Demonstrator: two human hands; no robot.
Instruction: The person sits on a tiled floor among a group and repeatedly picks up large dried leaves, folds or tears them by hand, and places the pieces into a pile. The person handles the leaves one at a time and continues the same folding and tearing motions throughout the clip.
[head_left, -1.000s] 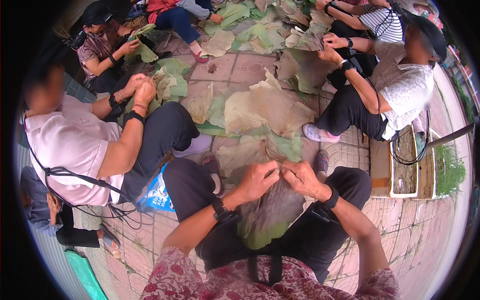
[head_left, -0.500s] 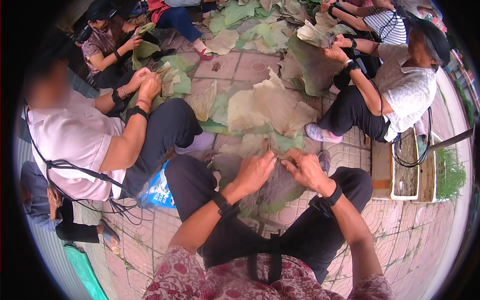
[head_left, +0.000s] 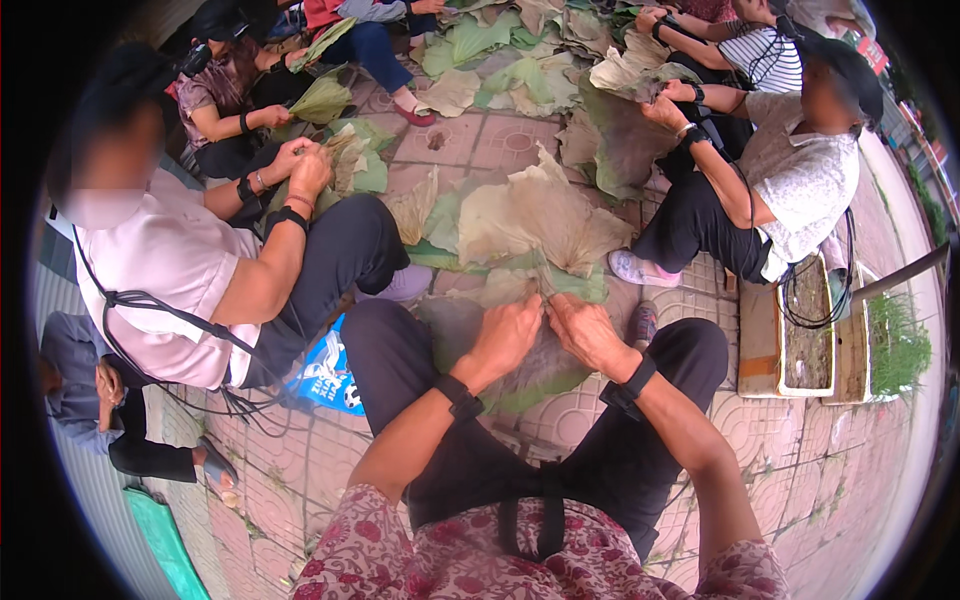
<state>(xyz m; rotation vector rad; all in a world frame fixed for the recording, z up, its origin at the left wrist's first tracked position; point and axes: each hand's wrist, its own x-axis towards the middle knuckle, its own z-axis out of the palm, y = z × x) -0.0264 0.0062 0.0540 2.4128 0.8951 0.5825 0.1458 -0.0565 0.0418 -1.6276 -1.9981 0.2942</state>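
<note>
Between my knees hangs a large grey-green lotus leaf (head_left: 545, 375), wrinkled and partly dried, its lower edge greener. My left hand (head_left: 508, 335) pinches it near its upper middle with the fingers closed. Close beside it, my right hand (head_left: 590, 332) grips the same leaf, thumb and fingers pressed together. The fingertips nearly meet, and they hide the exact spot being held. Just beyond my hands, a broad tan lotus leaf (head_left: 535, 215) lies spread over greener ones on the paving.
Co-workers sit close on both sides, each handling leaves. A pile of leaves (head_left: 520, 75) covers the ground at the far side. A blue printed bag (head_left: 330, 375) is beside my left knee. White planter boxes (head_left: 806, 330) stand at right, near a pole (head_left: 905, 270).
My right hand has shifted left, closer to my left hand, both still on the leaf. At far left, a co-worker's leaf has swung lower and shows fanned out.
</note>
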